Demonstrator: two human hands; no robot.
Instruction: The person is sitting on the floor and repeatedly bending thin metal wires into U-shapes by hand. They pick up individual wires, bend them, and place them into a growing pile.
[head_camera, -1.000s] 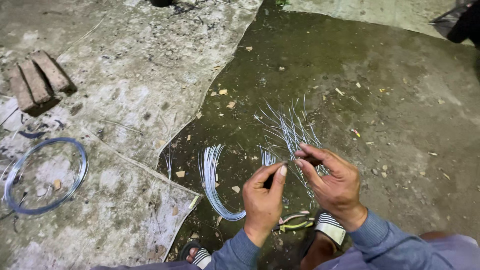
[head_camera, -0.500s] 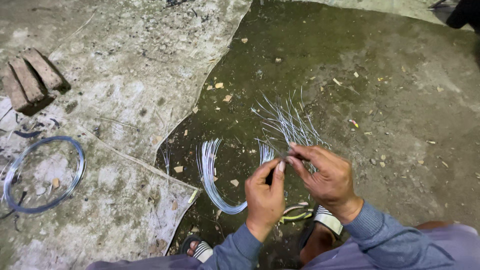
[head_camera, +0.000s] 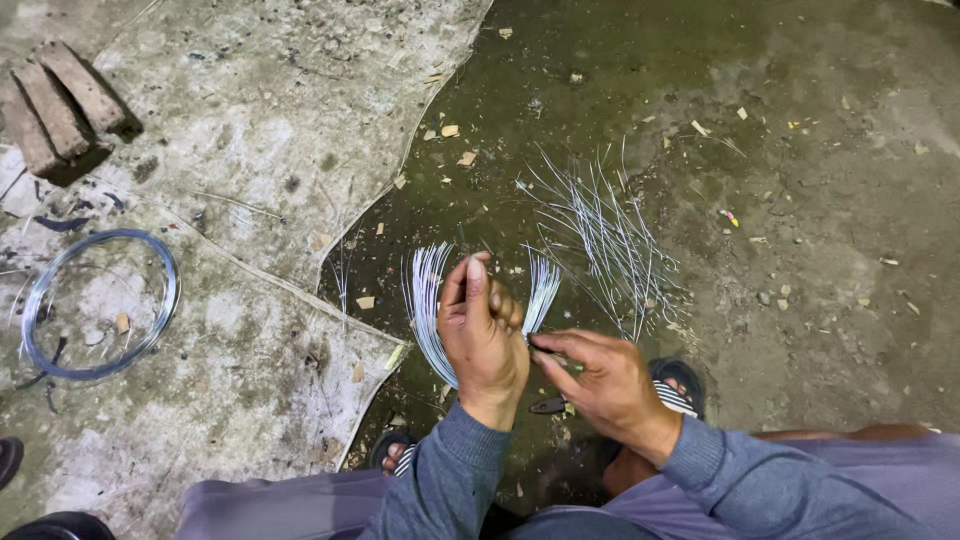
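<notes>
Both hands have dropped nearer the body, left hand (head_camera: 484, 335) closed on bent wire bundle (head_camera: 428, 300), right hand (head_camera: 598, 385) seemingly pinching its end.

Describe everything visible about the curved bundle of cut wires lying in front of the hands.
The curved wire bundle is a sheaf of thin, shiny, silvery-blue strands, metal by the look, bent into a U. Both ends fan upward in the picture, one left of the left hand, the other beside its fingers. The bend is hidden behind that hand, so contact there cannot be told. It lies on dark, damp-looking ground.
</notes>
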